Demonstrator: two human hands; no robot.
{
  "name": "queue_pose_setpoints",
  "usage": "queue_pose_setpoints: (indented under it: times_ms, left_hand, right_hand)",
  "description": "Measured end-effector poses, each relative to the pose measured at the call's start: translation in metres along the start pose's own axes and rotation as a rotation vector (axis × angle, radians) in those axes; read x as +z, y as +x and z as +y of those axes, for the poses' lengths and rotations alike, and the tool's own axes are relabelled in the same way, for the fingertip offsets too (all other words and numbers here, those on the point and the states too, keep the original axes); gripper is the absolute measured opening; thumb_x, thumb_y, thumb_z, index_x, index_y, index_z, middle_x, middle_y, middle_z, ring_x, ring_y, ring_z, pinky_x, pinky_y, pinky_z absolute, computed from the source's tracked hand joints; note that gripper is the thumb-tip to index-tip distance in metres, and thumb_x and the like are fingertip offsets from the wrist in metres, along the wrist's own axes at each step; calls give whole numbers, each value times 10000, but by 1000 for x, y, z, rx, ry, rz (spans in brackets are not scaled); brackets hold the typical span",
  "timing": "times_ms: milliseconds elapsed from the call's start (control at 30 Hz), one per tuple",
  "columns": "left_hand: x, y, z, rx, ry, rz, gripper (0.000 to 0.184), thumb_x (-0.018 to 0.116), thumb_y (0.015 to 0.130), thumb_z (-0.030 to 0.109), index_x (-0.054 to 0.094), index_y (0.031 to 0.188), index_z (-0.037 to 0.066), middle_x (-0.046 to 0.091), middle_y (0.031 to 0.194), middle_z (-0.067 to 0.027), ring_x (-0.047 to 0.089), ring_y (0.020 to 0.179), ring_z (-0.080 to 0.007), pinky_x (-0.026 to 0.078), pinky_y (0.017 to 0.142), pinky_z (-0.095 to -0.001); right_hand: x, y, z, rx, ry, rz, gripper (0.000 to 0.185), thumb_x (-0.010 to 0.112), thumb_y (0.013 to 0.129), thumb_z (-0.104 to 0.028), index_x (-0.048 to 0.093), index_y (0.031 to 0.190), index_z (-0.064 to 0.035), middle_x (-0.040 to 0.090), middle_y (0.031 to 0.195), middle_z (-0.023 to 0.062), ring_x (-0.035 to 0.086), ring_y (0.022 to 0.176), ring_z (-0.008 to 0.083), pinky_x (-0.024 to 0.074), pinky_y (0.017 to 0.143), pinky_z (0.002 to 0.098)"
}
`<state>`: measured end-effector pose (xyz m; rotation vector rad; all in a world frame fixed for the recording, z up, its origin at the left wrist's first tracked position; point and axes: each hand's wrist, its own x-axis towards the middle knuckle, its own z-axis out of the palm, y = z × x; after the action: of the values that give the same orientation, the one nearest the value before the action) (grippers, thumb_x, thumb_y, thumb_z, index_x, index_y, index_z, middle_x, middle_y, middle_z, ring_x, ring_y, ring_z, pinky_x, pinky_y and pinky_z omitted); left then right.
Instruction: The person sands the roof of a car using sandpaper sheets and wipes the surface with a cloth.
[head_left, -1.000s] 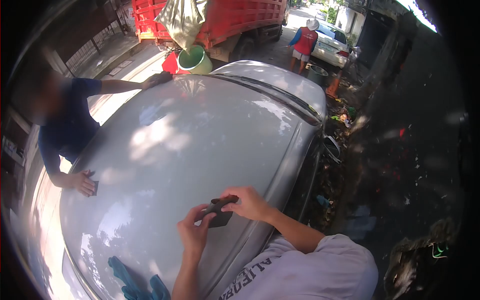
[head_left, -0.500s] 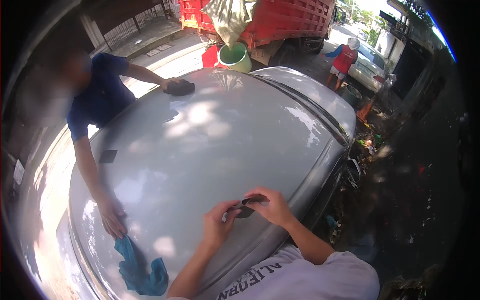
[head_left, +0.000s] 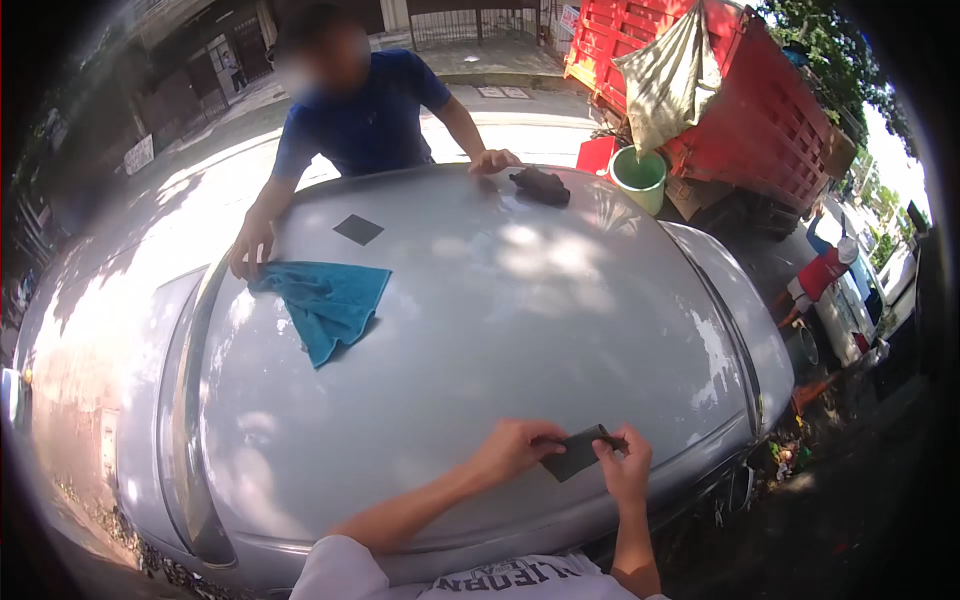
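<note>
Above the near side of a silver car roof (head_left: 450,350), a small dark grey piece of sandpaper (head_left: 572,457) is pinched between my two hands. My left hand (head_left: 512,449) grips its left edge with thumb and fingers. At the opposite edge, which looks folded or curled, my right hand (head_left: 627,464) pinches it. A second dark square of sandpaper (head_left: 358,229) lies flat on the far side of the roof. Close to it, a blue cloth (head_left: 335,300) is spread out, touched at its corner by a co-worker's hand (head_left: 252,245).
Across the roof a co-worker in a blue shirt (head_left: 370,115) leans in, one hand near a dark bunched cloth (head_left: 540,186). Beyond stand a green bucket (head_left: 640,180) and a red truck (head_left: 750,110). A person in a red vest (head_left: 824,272) is at the right.
My view has turned left. The co-worker has drawn the blue cloth to the far side, and their other hand has left the dark cloth. The sandpaper in my hands now shows flatter.
</note>
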<state>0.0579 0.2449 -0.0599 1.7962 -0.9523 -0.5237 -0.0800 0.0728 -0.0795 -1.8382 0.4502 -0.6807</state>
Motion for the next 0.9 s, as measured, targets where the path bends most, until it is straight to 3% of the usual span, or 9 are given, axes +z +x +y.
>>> queue_pose_setpoints:
  times_ms: [100, 200, 300, 367, 500, 567, 667, 767, 900]
  left_hand:
    - [-1, -2, 0, 95, 16, 48, 208, 749, 839, 126, 738, 1038, 67, 732, 883, -127, 710, 759, -248, 564, 705, -343]
    - [2, -3, -7, 114, 13, 83, 208, 733, 849, 121, 727, 1049, 63, 720, 898, -132, 696, 777, -279, 557, 719, -351]
    - [6, -4, -17, 215, 18, 72, 222, 715, 867, 141, 707, 1077, 71, 706, 934, -123, 683, 832, -286, 545, 747, -372]
    - [9, -6, -21, 280, 88, 75, 238, 708, 878, 184, 690, 1095, 86, 684, 941, -126, 663, 871, -293, 531, 757, -392]
    - [-6, -10, 7, 60, 31, 15, 199, 685, 882, 193, 696, 1044, 77, 686, 925, -141, 656, 899, -331, 517, 797, -428]
    - [-7, -10, 3, 114, 88, -4, 202, 684, 886, 237, 692, 1008, 76, 684, 901, -147, 650, 872, -336, 509, 763, -439]
    - [0, -5, -15, 256, 128, 140, 208, 726, 868, 268, 697, 981, 96, 650, 800, -121, 631, 780, -301, 509, 707, -418]
    - [4, -6, -16, 272, 51, 159, 224, 736, 856, 294, 690, 932, 88, 622, 744, -114, 612, 731, -295, 499, 681, -412]
    - [-6, -5, -12, 102, 16, 98, 245, 739, 848, 303, 667, 888, 73, 614, 752, -106, 613, 733, -302, 492, 665, -412]
  right_hand:
    - [-1, 0, 4, -58, -38, -46, 337, 782, 857, -254, 588, 805, 17, 595, 668, 62, 578, 650, 148, 458, 627, 296]
    - [8, 2, -11, -25, -79, -43, 267, 777, 854, -192, 612, 831, 17, 615, 723, 69, 588, 686, 156, 471, 641, 302]
    - [23, 6, -38, -104, 141, 107, 181, 758, 851, -120, 638, 866, 15, 629, 792, 70, 592, 722, 155, 480, 677, 295]
    - [10, 4, -30, -73, 11, -170, 122, 713, 855, -42, 651, 944, 15, 642, 885, 73, 595, 811, 140, 478, 741, 283]
    - [2, 2, 2, 32, 9, -121, 118, 698, 868, -33, 635, 960, 7, 627, 905, 44, 570, 823, 116, 456, 752, 259]
    - [3, 4, 5, 110, 244, -70, 103, 684, 896, -43, 614, 960, -4, 585, 883, 12, 536, 802, 93, 439, 729, 240]
    - [10, 2, -1, 133, 318, -33, 138, 698, 923, -113, 599, 934, -18, 543, 852, -12, 506, 771, 79, 422, 714, 227]
    - [14, 1, -7, 67, 212, 19, 183, 694, 941, -160, 585, 944, -14, 532, 856, -4, 508, 816, 77, 431, 726, 237]
    - [13, 6, -20, 0, 95, 78, 248, 716, 930, -204, 559, 916, -12, 569, 904, 26, 534, 861, 94, 453, 755, 240]
